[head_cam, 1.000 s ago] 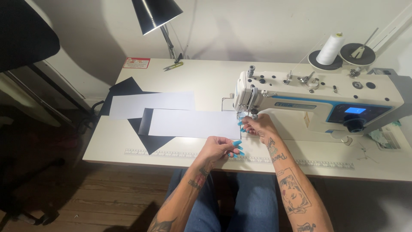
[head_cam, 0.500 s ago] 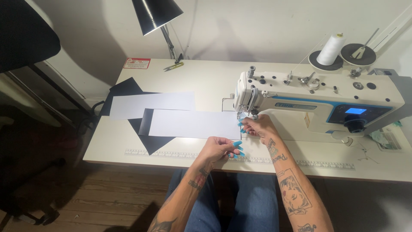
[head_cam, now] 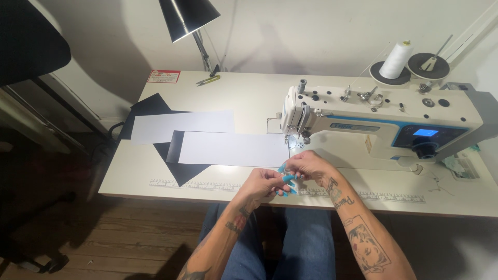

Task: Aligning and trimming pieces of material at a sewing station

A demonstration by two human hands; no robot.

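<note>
At the near table edge, the left hand (head_cam: 263, 184) and the right hand (head_cam: 307, 165) meet with fingertips pinched together over something too small to make out, just above the printed ruler strip (head_cam: 207, 185). Just beyond lies the white fabric strip (head_cam: 231, 149), its end near the sewing machine (head_cam: 378, 122); further back stand a thread cone (head_cam: 396, 60) and a black lamp (head_cam: 188, 18).

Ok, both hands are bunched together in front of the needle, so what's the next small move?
Probably slide the white sheet right, under the presser foot. Its right edge lies just left of the needle, while the left hand and right hand meet at the table's front edge, off the sheet.
</note>
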